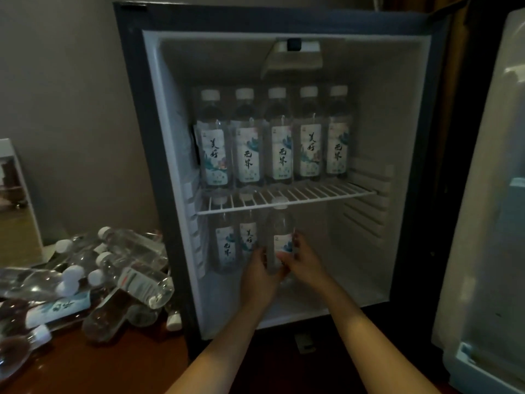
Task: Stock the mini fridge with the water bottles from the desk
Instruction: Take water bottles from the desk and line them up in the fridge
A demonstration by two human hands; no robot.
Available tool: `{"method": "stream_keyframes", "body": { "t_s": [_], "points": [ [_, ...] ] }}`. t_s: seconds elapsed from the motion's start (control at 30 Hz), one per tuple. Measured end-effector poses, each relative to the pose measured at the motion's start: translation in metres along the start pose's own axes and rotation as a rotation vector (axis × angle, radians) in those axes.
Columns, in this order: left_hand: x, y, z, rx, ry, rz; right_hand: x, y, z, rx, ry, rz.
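Head view: my left hand (260, 275) and right hand (302, 258) both grip one bottle (281, 227), upright in the fridge (159, 137) lower level, at 3 o'clock of two standing bottles (224, 243). This is the placing step. Next I should release it and reach to 9 o'clock for the pile (127, 268) on the desk (119, 368).

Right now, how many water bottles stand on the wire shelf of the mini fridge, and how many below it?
Upper water bottles, on the wire shelf: 5
Lower water bottles, under it: 3, counting the held bottle between left hand and right hand
Total: 8
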State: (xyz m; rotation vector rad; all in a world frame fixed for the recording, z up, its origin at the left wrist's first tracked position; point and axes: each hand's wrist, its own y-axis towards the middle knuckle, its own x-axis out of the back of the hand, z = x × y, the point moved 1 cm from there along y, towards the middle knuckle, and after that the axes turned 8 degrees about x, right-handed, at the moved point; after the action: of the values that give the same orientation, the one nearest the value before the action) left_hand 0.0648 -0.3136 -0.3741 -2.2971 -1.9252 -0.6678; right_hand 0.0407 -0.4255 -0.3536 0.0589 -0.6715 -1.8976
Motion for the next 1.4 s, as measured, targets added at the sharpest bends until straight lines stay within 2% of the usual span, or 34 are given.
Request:
{"method": "stream_keyframes", "body": {
  "t_s": [0.13, 0.33, 0.5, 0.73, 0.87, 1.0, 1.1, 1.2, 1.4],
  "points": [
    [-0.004, 0.017, 0.010, -0.024, 0.011, -0.035, -0.001, 0.023, -0.012, 0.020, -0.031, 0.002],
    [-0.009, 0.030, 0.020, -0.032, -0.012, 0.034, -0.011, 0.047, -0.023, 0.006, -0.046, 0.008],
    [-0.007, 0.033, 0.016, -0.096, 0.073, 0.056, -0.014, 0.055, -0.026, -0.033, -0.017, 0.005],
    [-0.005, 0.034, 0.010, -0.060, 0.081, 0.070, -0.012, 0.052, -0.030, -0.025, -0.019, 0.052],
    [0.001, 0.024, 0.009, -0.018, 0.098, 0.096, -0.011, 0.031, -0.034, -0.074, -0.099, -0.036],
    [0.011, 0.005, 0.008, 0.061, 0.080, 0.085, -0.008, 0.010, -0.030, -0.217, -0.224, -0.097],
    [0.025, -0.019, 0.008, 0.051, 0.087, 0.069, -0.011, -0.004, -0.015, -0.215, -0.273, -0.028],
    [0.049, -0.050, 0.010, 0.005, 0.085, 0.138, -0.019, -0.024, 0.007, -0.213, -0.113, 0.085],
    [0.118, -0.100, 0.023, 0.030, 0.038, 0.195, -0.045, -0.064, 0.068, -0.183, -0.019, 0.380]
  ]
}}
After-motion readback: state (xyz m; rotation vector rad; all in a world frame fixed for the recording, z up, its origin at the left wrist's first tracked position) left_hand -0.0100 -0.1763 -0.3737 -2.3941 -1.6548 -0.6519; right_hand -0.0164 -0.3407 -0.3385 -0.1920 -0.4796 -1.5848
